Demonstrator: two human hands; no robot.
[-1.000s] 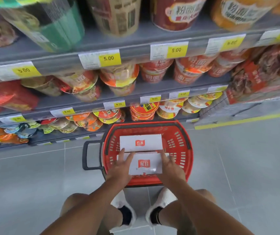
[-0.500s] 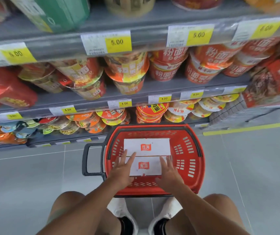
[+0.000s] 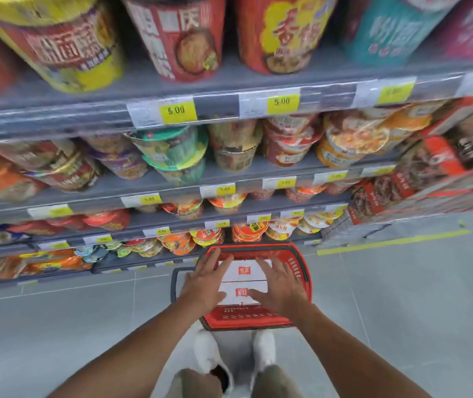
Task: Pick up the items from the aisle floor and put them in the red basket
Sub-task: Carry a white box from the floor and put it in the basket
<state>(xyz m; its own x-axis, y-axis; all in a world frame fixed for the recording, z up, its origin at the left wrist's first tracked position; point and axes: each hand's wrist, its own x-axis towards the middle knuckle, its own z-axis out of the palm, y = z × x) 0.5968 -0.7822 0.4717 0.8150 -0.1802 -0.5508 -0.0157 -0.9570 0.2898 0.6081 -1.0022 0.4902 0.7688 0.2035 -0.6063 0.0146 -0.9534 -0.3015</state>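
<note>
Since the earlier frames both hands have been drawn up off the near box and spread, and the view has risen, so that more shelf rows are seen beyond the basket.

1. Hands. Left hand [image 3: 205, 284] and right hand [image 3: 281, 288] are held flat over the basket [image 3: 304, 272], fingers straight and splayed, nothing gripped. Whether the palms touch the boxes cannot be told.

2. Task items. Two white boxes are lodged inside the basket, side by side: near box [image 3: 242, 294] toward the person, far box [image 3: 243, 270] toward the shelves [image 3: 172, 185]. Both lie flat, label up.

3. Floor [image 3: 401, 311]. No loose item is seen around the basket; ground behind the person is not in view.

4. Progress. Collection is judged complete or nearly so, as far as is shown.

5. Risks.
- The basket stands just ahead of the shoes [image 3: 209, 354]; a step forward could knock it and shift the boxes.
- Its black handle [image 3: 175, 282] lies folded out to the left; a one-sided lift could tip the basket and slide the boxes.
- Items out of view could be overlooked.
</note>
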